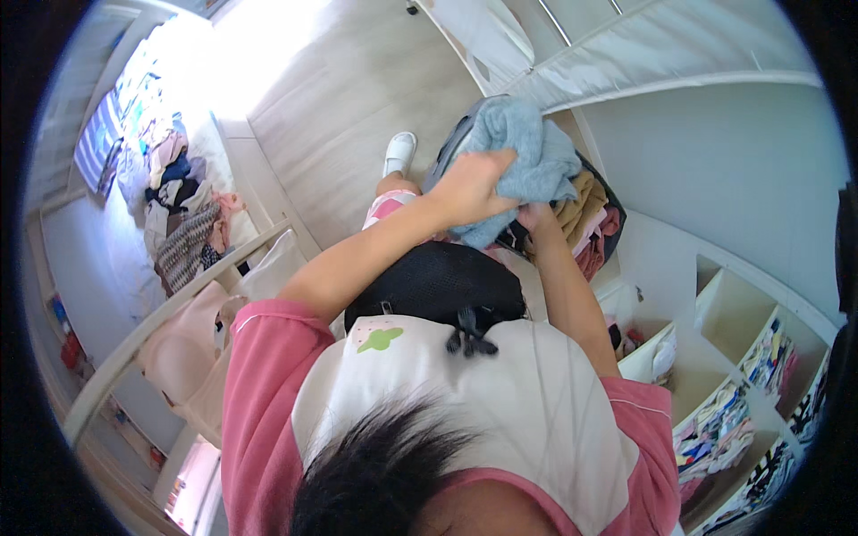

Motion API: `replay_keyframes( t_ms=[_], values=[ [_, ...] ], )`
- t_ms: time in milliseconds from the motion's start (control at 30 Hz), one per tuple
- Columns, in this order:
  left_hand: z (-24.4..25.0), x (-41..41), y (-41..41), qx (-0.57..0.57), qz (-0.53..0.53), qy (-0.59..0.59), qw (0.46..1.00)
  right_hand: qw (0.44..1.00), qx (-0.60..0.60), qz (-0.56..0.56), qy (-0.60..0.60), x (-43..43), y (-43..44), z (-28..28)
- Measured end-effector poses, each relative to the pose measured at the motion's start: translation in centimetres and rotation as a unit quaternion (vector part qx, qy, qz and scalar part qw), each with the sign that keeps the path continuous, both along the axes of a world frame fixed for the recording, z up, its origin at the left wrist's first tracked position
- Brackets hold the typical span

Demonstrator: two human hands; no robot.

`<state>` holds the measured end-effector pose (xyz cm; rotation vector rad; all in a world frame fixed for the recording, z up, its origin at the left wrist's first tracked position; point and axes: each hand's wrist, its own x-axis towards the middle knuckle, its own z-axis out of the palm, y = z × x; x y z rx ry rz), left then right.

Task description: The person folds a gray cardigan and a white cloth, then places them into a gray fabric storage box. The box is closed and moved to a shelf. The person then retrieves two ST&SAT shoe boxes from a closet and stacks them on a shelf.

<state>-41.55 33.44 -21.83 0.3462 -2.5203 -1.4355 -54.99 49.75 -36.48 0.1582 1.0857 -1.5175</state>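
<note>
Bunched over a dark fabric storage bin [450, 149] is a light blue knitted garment [529, 144]. My left hand [477, 186] grips the near side of the blue garment, with the thumb and fingers closed around the cloth. Just right of it, my right hand [538, 218] reaches under the garment's lower edge; its fingers are hidden, so its grip does not show. Several folded clothes stand in the bin, among them a tan one [585, 208] and a dull red one [598, 248]. The blue garment covers much of the bin.
A bed with a heap of clothes [177, 194] lies to the left, behind a pale rail [181, 321] hung with a bra [177, 368]. White shelving with clothes [717, 429] stands at the lower right. A white-covered rack [643, 60] is ahead. A black bag [436, 288] lies against my lap.
</note>
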Motion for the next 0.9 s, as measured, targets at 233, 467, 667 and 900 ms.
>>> replay_keyframes(
  t_ms=[233, 467, 667, 900],
  values=[
    [12.5, 9.8, -8.7, 0.251, 0.388, -0.014, 0.887, 0.991, -0.011, 0.094, 0.093, -1.8, -1.3, 6.2],
    [15.6, 24.6, -17.1, 0.392, 0.583, 0.239, 0.670, 0.927, 0.227, 0.014, 0.296, 0.0, 3.4, 3.7],
    [9.9, 32.8, -23.1, 0.202, 0.644, 0.088, 0.733, 0.948, 0.218, -0.002, 0.232, 7.7, -3.7, 3.3],
    [2.4, 40.6, -30.8, 0.321, 0.715, 0.160, 0.600, 0.919, 0.125, 0.224, 0.299, 15.7, -21.2, 3.1]
  ],
)
